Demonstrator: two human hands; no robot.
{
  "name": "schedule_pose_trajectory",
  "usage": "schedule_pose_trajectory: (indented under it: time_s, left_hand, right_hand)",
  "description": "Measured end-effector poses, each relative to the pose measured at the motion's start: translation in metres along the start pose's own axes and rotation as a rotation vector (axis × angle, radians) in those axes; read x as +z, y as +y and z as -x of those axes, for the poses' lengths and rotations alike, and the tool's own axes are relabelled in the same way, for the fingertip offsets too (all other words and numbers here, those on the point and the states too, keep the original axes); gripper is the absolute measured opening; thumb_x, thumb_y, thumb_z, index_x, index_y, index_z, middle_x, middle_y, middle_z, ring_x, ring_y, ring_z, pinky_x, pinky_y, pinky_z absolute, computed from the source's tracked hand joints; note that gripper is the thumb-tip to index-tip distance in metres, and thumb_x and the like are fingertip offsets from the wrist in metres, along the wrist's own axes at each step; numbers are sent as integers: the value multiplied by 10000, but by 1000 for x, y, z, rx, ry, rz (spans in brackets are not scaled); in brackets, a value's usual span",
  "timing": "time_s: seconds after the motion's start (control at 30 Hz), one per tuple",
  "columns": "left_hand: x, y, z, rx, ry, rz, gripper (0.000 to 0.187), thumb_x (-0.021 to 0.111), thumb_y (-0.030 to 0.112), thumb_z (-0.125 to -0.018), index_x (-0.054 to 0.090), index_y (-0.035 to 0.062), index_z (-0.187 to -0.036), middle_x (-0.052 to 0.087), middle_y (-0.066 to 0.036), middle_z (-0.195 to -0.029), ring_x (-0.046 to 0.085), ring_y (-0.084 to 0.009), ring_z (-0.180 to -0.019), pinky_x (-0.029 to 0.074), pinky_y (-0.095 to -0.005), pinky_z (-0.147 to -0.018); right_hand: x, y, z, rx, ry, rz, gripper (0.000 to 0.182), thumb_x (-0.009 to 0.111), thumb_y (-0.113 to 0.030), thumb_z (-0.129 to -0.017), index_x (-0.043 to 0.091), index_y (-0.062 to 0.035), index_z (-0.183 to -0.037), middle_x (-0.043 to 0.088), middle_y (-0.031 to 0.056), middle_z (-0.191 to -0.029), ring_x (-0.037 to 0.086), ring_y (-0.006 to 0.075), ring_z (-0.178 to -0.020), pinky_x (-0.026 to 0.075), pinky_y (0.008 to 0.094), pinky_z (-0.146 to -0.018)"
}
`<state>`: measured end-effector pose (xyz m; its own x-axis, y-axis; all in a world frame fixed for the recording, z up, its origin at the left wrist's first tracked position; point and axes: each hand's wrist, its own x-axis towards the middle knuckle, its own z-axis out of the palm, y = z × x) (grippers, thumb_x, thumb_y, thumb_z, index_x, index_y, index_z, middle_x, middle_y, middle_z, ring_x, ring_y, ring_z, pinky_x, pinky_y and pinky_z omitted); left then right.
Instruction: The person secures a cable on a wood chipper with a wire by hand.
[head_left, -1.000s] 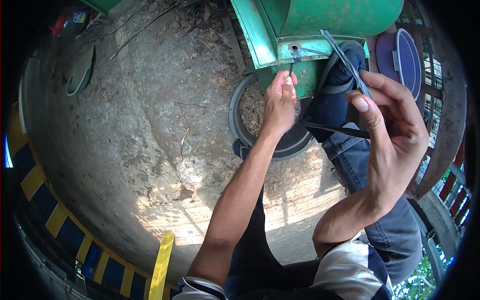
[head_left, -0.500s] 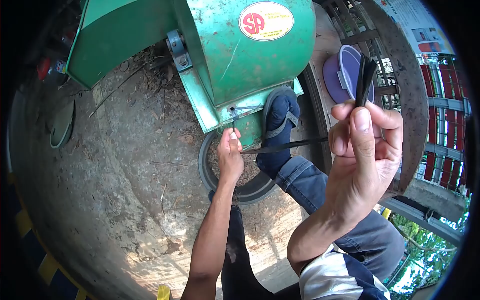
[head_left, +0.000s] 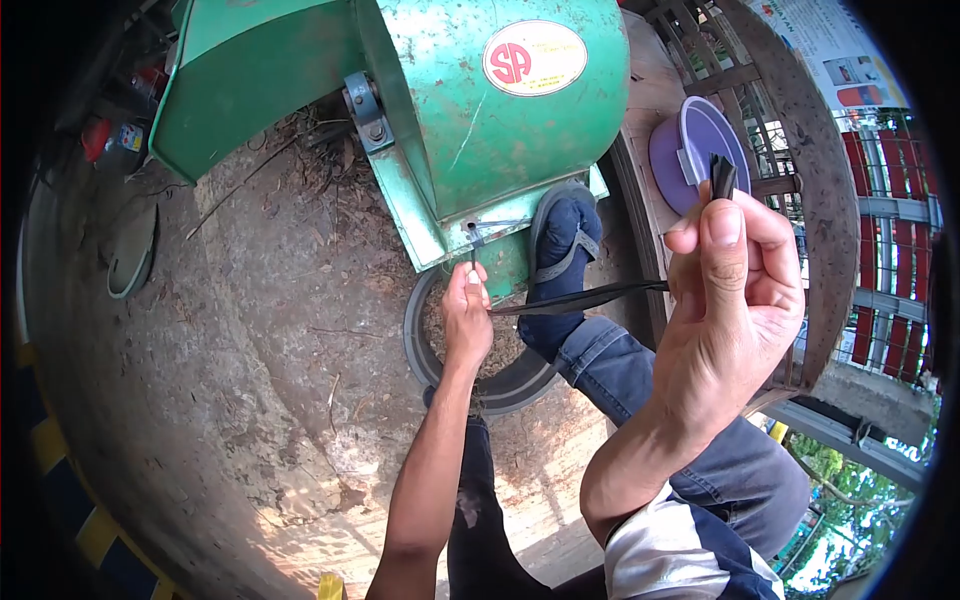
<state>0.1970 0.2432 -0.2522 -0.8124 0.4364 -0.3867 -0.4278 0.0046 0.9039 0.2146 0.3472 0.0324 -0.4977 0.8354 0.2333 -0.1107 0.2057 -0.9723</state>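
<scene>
A long black strip (head_left: 590,297), perhaps plastic or rubber, runs between my two hands across the sandalled foot. My left hand (head_left: 467,318) is closed in a pinch on the strip, just below a hole in the green machine's (head_left: 505,130) base flange. A short dark length goes up from those fingers to the flange; how it is fixed there is too small to tell. My right hand (head_left: 735,270), raised at the right, pinches the strip's bunched end between thumb and fingers, and a dark tuft sticks up above them.
A foot in a dark sock and grey sandal (head_left: 565,240) presses on the machine's base. Beneath it lies a black rubber ring (head_left: 412,325). A purple bucket (head_left: 664,150) stands by a wooden bench (head_left: 835,200) on the right. Leaves and twigs litter the concrete floor (head_left: 270,390).
My right hand has shifted slightly, and less of the strip's end sticks up above its fingers. The strip between the hands sags a little differently. The view has moved slightly.
</scene>
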Motion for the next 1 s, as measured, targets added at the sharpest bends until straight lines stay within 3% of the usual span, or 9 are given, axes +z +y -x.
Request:
schedule_pose_trajectory:
  time_s: [0.1,0.23,0.47,0.53,0.73,0.77,0.83,0.93,1.0]
  left_hand:
    - [4,-5,-1,16,41,-51,304,418,339,-1143,550,82,-1048,384,60,-696,358,-63,-619,324,-261,-572]
    - [2,19,7,105,97,-295,276,397,258,-1099,573,59,-1027,454,-49,-666,479,-182,-605,384,-397,-599]
    - [7,10,4,131,115,-241,301,417,286,-1118,578,45,-1039,487,-52,-661,500,-167,-625,388,-383,-592]
    - [5,13,4,100,77,-319,266,383,223,-1115,570,39,-1074,646,-200,-792,676,-430,-752,471,-518,-661]
    - [5,11,4,123,84,-310,264,387,212,-1113,577,30,-1104,689,-212,-881,690,-458,-822,492,-538,-693]
    - [6,9,4,122,86,-308,264,387,212,-1113,577,30,-1104,689,-212,-881,690,-458,-822,492,-538,-693]
    - [7,6,4,162,120,-254,258,412,222,-1125,574,38,-1046,500,-58,-672,505,-169,-623,390,-381,-586]
    - [8,4,3,171,120,-245,253,410,210,-1124,573,33,-1045,498,-59,-668,500,-165,-610,384,-375,-572]
    - [8,4,3,163,114,-231,251,407,204,-1125,572,32,-1047,497,-59,-665,499,-164,-603,382,-376,-567]
  right_hand:
    - [5,11,2,-30,-44,165,171,736,-134,-996,716,16,-1075,697,57,-788,469,14,-558,302,164,-506]
    - [12,54,21,62,-234,374,148,764,-101,-969,741,36,-1021,705,16,-820,615,60,-746,455,186,-666]
    - [26,141,37,68,-420,805,132,732,-59,-916,705,68,-897,700,200,-693,713,236,-588,518,347,-576]
    - [28,150,37,55,-424,831,126,726,-55,-916,708,69,-896,703,200,-691,725,243,-604,530,355,-588]
    - [38,151,30,163,-427,885,185,763,-138,-924,743,40,-969,768,142,-804,719,120,-725,543,297,-686]
    - [38,156,29,89,-424,891,148,748,-102,-907,735,44,-919,744,168,-756,738,199,-696,552,331,-661]
    - [38,161,28,19,-426,899,117,732,-66,-890,728,49,-869,720,193,-707,757,277,-668,561,365,-636]
    - [39,167,26,56,-450,952,176,772,-126,-906,754,34,-978,776,134,-811,723,126,-721,556,302,-692]
    - [40,172,28,-28,-417,879,95,736,-59,-878,738,36,-871,729,191,-725,754,278,-660,567,361,-642]
